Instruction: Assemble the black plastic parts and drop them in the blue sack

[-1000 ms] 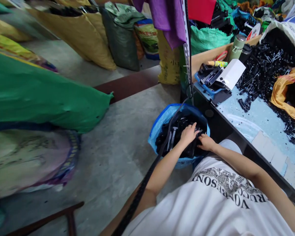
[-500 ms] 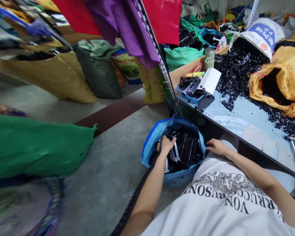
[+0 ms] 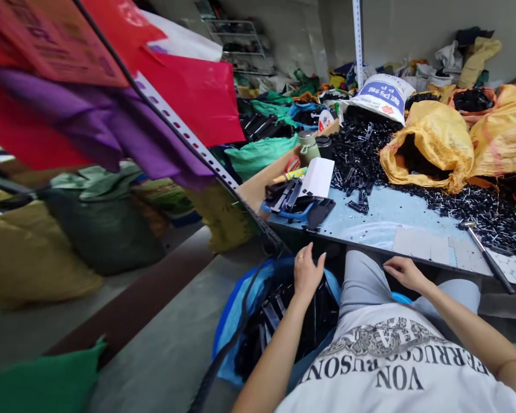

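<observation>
My left hand (image 3: 308,272) is raised over a blue-lined bag (image 3: 223,321) of long black plastic parts (image 3: 273,312). Its thumb and fingers are apart, and I see nothing between them. Close to the table's front edge, above my lap, my right hand (image 3: 407,273) has its fingers curled together, with no object visible in them. On the table (image 3: 374,221) ahead, a blue tray (image 3: 298,213) holds more black parts and a white piece (image 3: 318,176). A hammer (image 3: 487,256) lies at the right, its handle over the front edge.
Small black clips (image 3: 356,152) spill from a white sack (image 3: 380,97). A yellow sack (image 3: 438,140) lies open among loose small parts. A slanted perforated metal post (image 3: 176,126) with red and purple cloth (image 3: 155,135) stands left of the table. Filled sacks (image 3: 98,223) line the floor.
My left hand has come up out of the bag of parts, toward the table edge. My view has swung right, bringing more of the table into sight.
</observation>
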Demonstrator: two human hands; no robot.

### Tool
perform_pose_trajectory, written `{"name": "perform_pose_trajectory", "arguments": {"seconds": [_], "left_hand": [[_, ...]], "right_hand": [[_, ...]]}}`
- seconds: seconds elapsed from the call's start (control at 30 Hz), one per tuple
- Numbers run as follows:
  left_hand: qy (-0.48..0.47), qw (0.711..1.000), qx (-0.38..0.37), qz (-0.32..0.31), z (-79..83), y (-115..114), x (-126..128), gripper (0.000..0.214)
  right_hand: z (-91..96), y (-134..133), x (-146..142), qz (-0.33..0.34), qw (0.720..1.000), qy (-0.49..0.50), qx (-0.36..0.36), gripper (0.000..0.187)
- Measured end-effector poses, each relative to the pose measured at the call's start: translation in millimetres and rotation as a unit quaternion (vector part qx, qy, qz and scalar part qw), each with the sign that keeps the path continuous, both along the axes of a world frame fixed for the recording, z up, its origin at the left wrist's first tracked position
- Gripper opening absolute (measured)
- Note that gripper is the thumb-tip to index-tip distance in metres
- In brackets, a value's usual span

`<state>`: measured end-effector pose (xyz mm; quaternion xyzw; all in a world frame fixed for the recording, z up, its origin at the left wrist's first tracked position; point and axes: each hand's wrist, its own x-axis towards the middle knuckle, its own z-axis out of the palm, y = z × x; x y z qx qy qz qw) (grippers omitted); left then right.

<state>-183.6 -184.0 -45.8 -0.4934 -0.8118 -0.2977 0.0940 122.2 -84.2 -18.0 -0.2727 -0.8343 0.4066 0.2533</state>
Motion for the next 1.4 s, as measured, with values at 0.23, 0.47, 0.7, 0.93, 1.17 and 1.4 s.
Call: {"name": "perform_pose_trajectory", "arguments": {"seconds": [0.23, 0.47, 0.7, 0.93, 1.17, 1.4], "left_hand": [[0.032, 0.984, 0.046, -0.171, 18.1, 74, 51, 0.045], [0.049, 0.982, 0.023, -0.183, 4.8, 126, 56, 0.051], [0.043, 0.99, -0.073, -0.115, -8.5, 136, 61, 0.06], [0.014, 0.98, -0.165, -0.109, 6.4, 133, 69, 0.07], [-0.038, 0.983, -0.144, -0.105, 0.0, 135, 80, 0.074], [-0.064, 0.985, -0.119, -0.104, -0.5, 141, 86, 0.079]], "right_hand": [[-15.6, 15, 36, -0.14, 0.986, 0.075, 0.05, 0.027], [-33.2, 71, 90, -0.383, 0.888, -0.065, 0.246, 0.041], [-31.0, 67, 80, -0.369, 0.889, -0.112, 0.246, 0.04], [-18.7, 65, 86, -0.34, 0.896, -0.175, 0.227, 0.033], [-12.2, 68, 96, -0.315, 0.886, -0.225, 0.256, 0.033], [-15.2, 75, 101, -0.314, 0.874, -0.237, 0.285, 0.034]]}}
